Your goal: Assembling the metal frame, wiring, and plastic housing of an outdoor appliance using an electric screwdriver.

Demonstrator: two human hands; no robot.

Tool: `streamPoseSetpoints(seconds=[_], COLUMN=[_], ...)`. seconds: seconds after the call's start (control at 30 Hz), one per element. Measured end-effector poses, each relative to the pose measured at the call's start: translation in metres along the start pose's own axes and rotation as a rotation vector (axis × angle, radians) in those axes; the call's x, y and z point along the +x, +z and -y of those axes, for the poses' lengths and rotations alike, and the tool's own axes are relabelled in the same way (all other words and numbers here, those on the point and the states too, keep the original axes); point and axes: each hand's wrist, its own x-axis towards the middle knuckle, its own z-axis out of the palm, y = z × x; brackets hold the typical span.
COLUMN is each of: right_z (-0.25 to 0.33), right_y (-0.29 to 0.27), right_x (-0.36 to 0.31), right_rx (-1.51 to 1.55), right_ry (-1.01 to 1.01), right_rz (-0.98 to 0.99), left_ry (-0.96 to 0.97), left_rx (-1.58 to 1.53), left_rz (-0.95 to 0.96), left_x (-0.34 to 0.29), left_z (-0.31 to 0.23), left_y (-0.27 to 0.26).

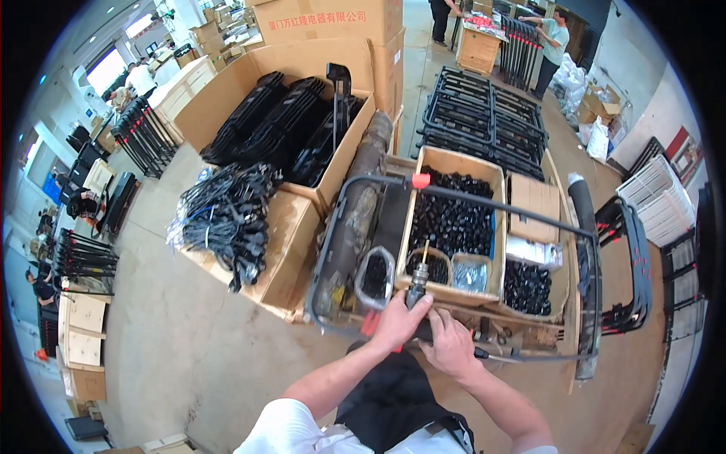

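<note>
A power drill with a metal chuck and a thin brass-coloured bit points away from me, just in front of my body. My left hand is closed around it behind the chuck. Against the drill's rear body, my right hand is closed too; its grip is partly hidden. A large black tubular frame with rounded corners and red pieces rests across the bench around the drill. Beyond the bit is a carton of small black parts, holding a smaller box of dark screws and a bag of silvery pieces.
A bundle of black cables lies on a carton at left, beside an open box of black parts. Stacked black frames stand beyond the bench. More frames lean at right. A person works at the far right.
</note>
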Motion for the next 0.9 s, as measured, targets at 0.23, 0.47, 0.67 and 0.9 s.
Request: streamPoseSetpoints(seconds=[0.23, 0.47, 0.67, 0.9], right_z=[0.066, 0.11, 0.122, 0.131], right_y=[0.034, 0.111, 0.133, 0.135], right_x=[-0.156, -0.217, -0.196, -0.182], right_rx=[0.032, 0.162, 0.126, 0.1], right_ry=[0.029, 0.077, 0.144, 0.215], right_rz=[0.175, 0.258, 0.265, 0.232], left_ry=[0.047, -0.198, -0.24, -0.165], left_rx=[0.154, 0.07, 0.086, 0.139], left_rz=[-0.084, -0.124, -0.154, -0.065], left_x=[-0.187, -0.246, -0.222, -0.201], left_z=[0.049, 0.146, 0.174, 0.163], left_y=[-0.002, -0.028, -0.048, -0.06])
